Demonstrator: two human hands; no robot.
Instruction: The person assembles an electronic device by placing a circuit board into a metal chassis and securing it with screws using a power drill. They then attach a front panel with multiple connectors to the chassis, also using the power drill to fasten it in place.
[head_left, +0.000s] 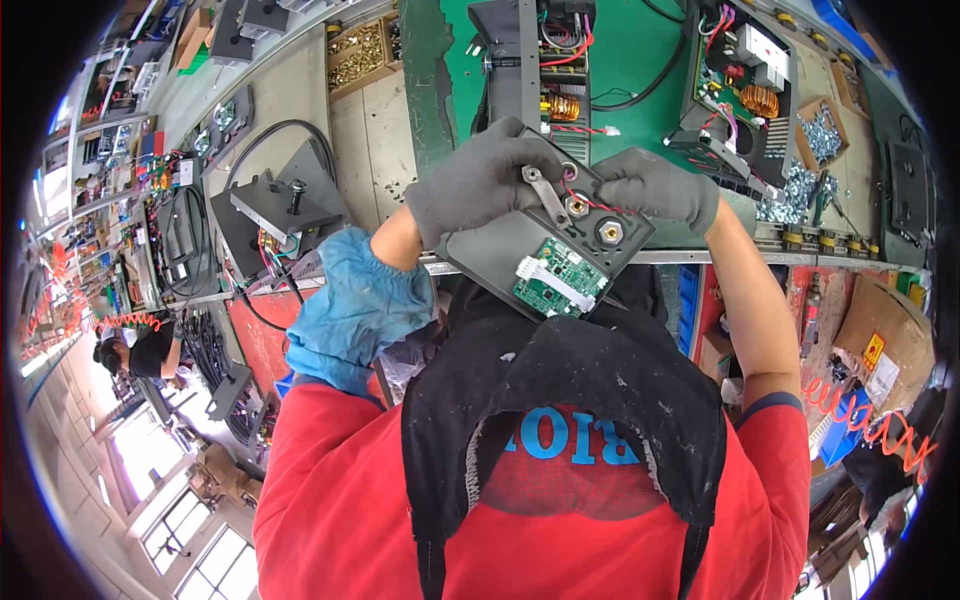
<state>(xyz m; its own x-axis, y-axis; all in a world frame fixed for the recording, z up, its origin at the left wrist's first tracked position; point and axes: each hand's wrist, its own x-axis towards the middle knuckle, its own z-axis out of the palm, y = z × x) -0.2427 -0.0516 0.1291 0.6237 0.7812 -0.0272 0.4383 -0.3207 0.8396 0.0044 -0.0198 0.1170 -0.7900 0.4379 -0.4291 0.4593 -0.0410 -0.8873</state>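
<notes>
A dark metal panel [490, 255] lies tilted at the bench's near edge, close to my apron. It bears a green circuit board [562, 280] with a white plug and flat cable, and a row of brass-coloured fittings [611, 233]. My left hand [485, 180], in a grey glove, is closed around a small metal wrench [546, 196] whose free end rests by the fittings. My right hand [655, 190], gloved too, pinches at the panel's far right edge, beside a thin red wire [598, 206]. Its fingertips are partly hidden, so whether it holds the wire or the panel is unclear.
Beyond my hands, an opened unit [565, 80] and another with a copper coil [735, 90] stand on a green mat [640, 120]. A box of brass parts [360, 55] is far left; silver screws [800, 195] lie right. Another dark unit [285, 205] sits left.
</notes>
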